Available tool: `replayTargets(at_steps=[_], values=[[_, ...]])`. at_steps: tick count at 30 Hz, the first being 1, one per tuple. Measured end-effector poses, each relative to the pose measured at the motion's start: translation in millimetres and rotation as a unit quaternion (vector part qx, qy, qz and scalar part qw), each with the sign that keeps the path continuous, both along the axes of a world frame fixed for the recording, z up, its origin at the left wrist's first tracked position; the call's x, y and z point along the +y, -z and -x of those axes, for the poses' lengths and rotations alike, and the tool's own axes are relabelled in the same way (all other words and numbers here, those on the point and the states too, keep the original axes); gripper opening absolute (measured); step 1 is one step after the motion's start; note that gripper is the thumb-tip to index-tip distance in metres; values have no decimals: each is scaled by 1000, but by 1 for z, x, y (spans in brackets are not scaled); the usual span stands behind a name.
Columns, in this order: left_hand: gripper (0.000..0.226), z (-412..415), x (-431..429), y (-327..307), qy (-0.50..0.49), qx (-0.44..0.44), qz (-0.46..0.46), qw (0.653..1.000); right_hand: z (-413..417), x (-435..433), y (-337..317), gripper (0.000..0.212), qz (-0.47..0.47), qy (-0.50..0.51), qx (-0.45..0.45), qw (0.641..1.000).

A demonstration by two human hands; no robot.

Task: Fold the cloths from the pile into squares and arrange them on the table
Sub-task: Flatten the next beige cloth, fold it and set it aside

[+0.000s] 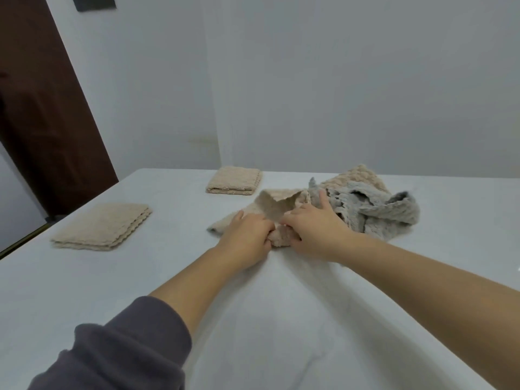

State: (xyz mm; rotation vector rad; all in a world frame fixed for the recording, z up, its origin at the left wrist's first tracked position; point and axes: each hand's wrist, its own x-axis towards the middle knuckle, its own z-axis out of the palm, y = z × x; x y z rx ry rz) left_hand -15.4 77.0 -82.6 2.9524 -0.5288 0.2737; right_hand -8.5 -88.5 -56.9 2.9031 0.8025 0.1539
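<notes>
A crumpled beige cloth lies in the middle of the white table. My left hand and my right hand sit side by side on its near edge, and both pinch a bunched bit of it between them. Just behind and to the right is the pile: a grey cloth heaped over another beige cloth. My right forefinger reaches up to the grey cloth's edge. Two folded beige cloths lie flat on the table, one at the near left and one further back.
The white cover on the table is wrinkled in front of my arms. A plain white wall stands behind the table. A dark brown door is at the left, past the table's left edge.
</notes>
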Motion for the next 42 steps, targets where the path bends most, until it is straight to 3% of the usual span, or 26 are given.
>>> replayTargets(at_steps=[7, 9, 14, 17, 19, 22, 24, 26, 27, 29, 31, 32, 34, 37, 40, 42], values=[[8, 45, 6, -36, 19, -22, 71, 997, 29, -20, 2, 28, 7, 46, -37, 998], [14, 58, 9, -43, 42, -3, 60, 997, 35, -28, 4, 28, -3, 54, -37, 998], [39, 84, 15, -49, 21, -16, 40, 999, 54, -44, 9, 10, -125, -6, -66, 990], [44, 93, 20, -53, 0, 7, 11, 1000, 74, -53, 0, 7, -213, -47, -7, 976], [37, 104, 17, -50, 34, 71, -1, 997, 85, -56, -2, 10, -207, -51, 38, 976], [28, 123, 8, -40, 75, 197, 18, 977, 98, -58, 5, 42, -202, -60, 111, 971], [32, 138, 2, -39, 84, 318, 44, 943, 107, -57, 14, 40, -210, -73, 159, 962], [32, 149, 0, -37, 80, 430, 153, 886, 115, -60, 19, 30, -200, -71, 179, 961], [28, 151, -1, -34, 68, 432, 210, 874, 118, -62, 20, 28, -205, -59, 181, 960], [19, 153, -3, -27, 38, 316, 251, 914, 123, -69, 20, 29, -216, -35, 191, 957], [28, 151, -1, -14, 23, 142, 101, 984, 126, -76, 18, 38, -197, -28, 199, 959], [43, 153, -2, -6, 41, 110, 0, 993, 128, -79, 17, 41, -179, -25, 200, 963], [61, 160, -12, 14, 57, 140, -103, 983, 131, -87, 13, 36, -128, -3, 189, 974], [61, 178, -42, 33, 31, 156, -73, 985, 134, -95, 4, 27, -76, 61, 125, 987], [61, 196, -73, 39, 0, 156, -26, 987, 131, -90, 13, 26, -154, 103, 54, 981], [57, 197, -84, 38, -7, 124, 20, 992, 130, -83, 29, 25, -201, 108, 71, 971]])
